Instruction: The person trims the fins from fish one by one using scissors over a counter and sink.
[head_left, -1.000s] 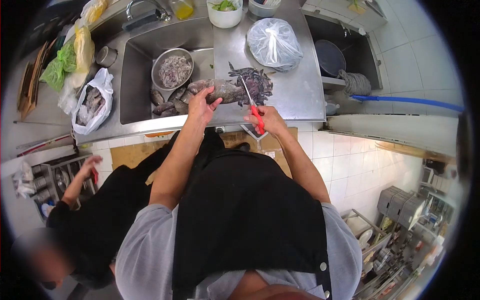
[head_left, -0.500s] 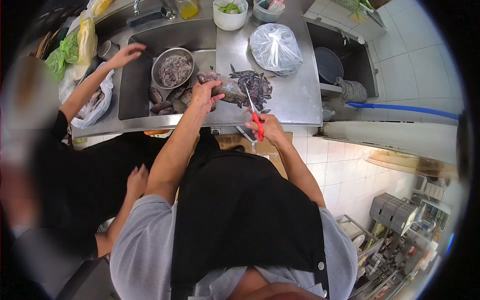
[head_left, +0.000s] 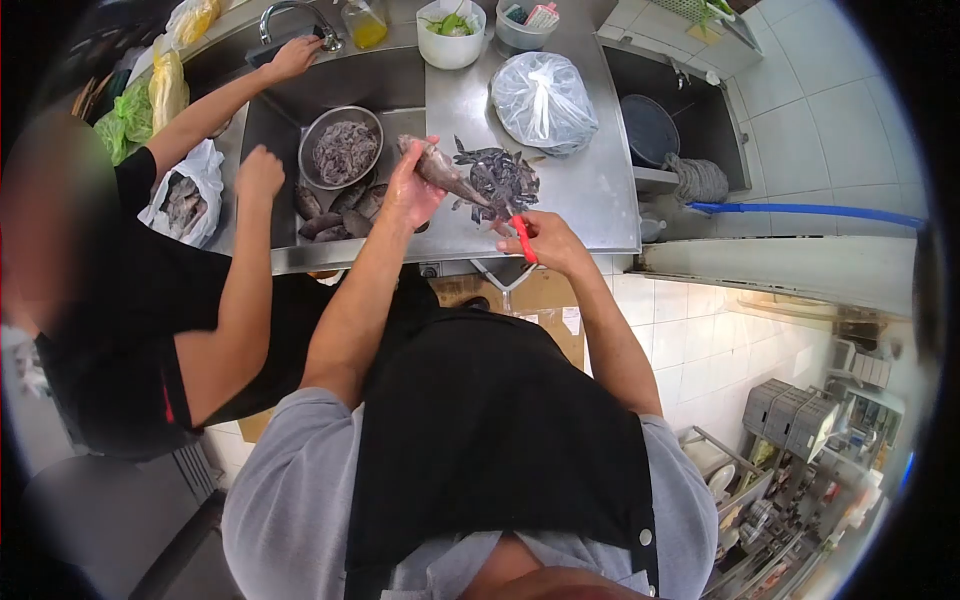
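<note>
Left grip (head_left: 413,188): clamped on fish (head_left: 445,172), now rolled narrower | right grip (head_left: 545,240): clamped on scissors (head_left: 522,238) | co-worker's hand (head_left: 296,57): now at tap (head_left: 332,42)

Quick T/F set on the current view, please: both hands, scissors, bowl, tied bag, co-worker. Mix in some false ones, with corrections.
1. The left hand holds a fish. True.
2. The red-handled scissors are in the left hand. False: they are in the right hand.
3. The metal bowl sits in the sink, with other fish beside it. True.
4. The tied plastic bag lies in the sink. False: it is on the steel counter.
5. One of the co-worker's hands is at the faucet. True.
</note>
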